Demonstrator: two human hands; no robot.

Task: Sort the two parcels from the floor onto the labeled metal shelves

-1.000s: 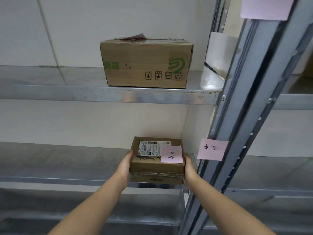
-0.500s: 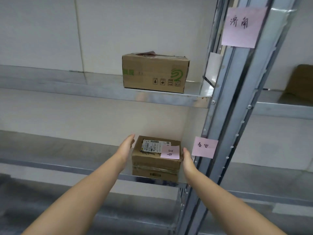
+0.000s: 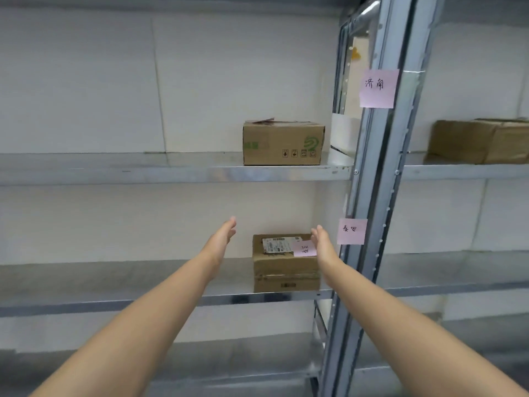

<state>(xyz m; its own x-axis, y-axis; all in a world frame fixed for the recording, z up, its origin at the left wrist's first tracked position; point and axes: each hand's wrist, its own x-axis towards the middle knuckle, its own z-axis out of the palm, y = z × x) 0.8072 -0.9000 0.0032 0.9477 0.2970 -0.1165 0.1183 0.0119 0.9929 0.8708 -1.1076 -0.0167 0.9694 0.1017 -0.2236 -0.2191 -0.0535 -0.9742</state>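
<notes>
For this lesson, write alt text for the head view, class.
Two open hands, left and right, hover either side of a small parcel on the lower shelf. A bigger box sits on the upper shelf; pink notes mark the post.

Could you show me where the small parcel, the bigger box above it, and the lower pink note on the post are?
small parcel [image 3: 286,270], head view, front face.
bigger box [image 3: 283,144], head view, front face.
lower pink note [image 3: 351,231], head view, middle of the paper.

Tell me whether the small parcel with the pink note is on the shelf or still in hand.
On the shelf. The small parcel rests flat on the lower shelf; the left hand and right hand are open, apart from it.
</notes>
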